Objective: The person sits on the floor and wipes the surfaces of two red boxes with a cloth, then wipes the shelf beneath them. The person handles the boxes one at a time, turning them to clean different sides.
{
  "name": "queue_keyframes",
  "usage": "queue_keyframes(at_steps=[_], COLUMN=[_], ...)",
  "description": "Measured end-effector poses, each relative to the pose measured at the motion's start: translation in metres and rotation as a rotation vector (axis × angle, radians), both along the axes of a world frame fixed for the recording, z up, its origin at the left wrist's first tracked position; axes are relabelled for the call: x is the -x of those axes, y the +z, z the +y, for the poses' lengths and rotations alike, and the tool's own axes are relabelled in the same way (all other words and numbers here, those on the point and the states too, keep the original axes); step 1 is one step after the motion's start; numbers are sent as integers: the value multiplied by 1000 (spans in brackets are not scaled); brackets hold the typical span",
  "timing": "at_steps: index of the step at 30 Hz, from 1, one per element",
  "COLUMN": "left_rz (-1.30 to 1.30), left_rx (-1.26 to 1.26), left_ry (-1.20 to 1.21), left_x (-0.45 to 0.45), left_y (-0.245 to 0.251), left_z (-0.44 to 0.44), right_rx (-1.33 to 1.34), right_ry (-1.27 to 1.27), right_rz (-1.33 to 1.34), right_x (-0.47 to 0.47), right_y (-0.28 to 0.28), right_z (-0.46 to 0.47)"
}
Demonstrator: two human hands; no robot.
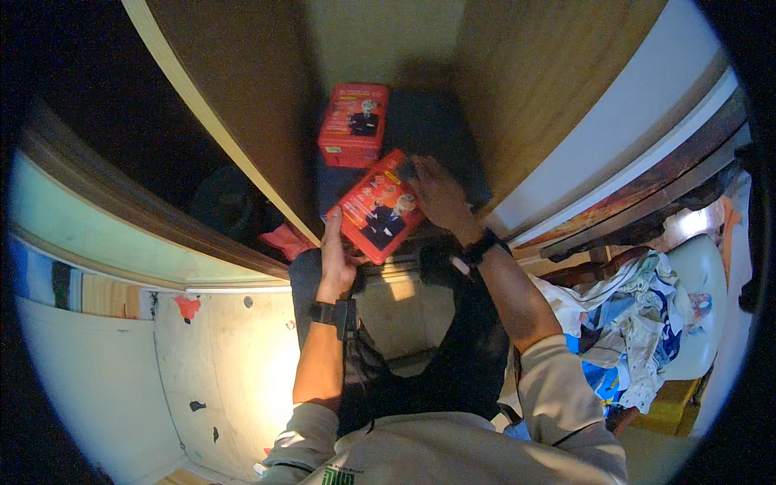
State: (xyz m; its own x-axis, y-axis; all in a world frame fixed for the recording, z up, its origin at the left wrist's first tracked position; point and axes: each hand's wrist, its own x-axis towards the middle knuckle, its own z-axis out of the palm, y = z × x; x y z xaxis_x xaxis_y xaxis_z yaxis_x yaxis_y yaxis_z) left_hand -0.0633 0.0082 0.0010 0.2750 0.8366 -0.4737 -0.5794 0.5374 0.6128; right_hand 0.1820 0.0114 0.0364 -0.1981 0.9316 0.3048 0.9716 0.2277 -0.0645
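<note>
Between my two hands a red box (382,209) is tilted, its printed face with a picture of a person turned up towards me. My left hand (337,254) grips its lower left edge, thumb on the near corner. At its upper right side lies my right hand (439,197), fingers bent along the edge; some of the fingertips are hard to make out in the shade. Just beyond stands a similar red box (354,124) on the dark base (418,121) of a wooden cabinet compartment. Both boxes bear writing.
Wooden side panels (260,91) (533,79) enclose the compartment on the left and right. A heap of clothes (630,327) lies on a pale chair (700,303) at my right. A red cloth-like item (288,241) rests in the dark space at left.
</note>
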Motion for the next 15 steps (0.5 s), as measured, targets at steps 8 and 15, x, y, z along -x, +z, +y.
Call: queue_keyframes(at_steps=[8, 15], left_rz=[-1, 23], left_rx=[-52, -45], left_ry=[-16, 9], left_x=[8, 10], left_y=[-23, -31], left_z=[0, 1], right_rx=[-179, -221], right_ry=[59, 409], right_rz=[-12, 132], right_x=[41, 102], right_y=[12, 21], right_z=[42, -12])
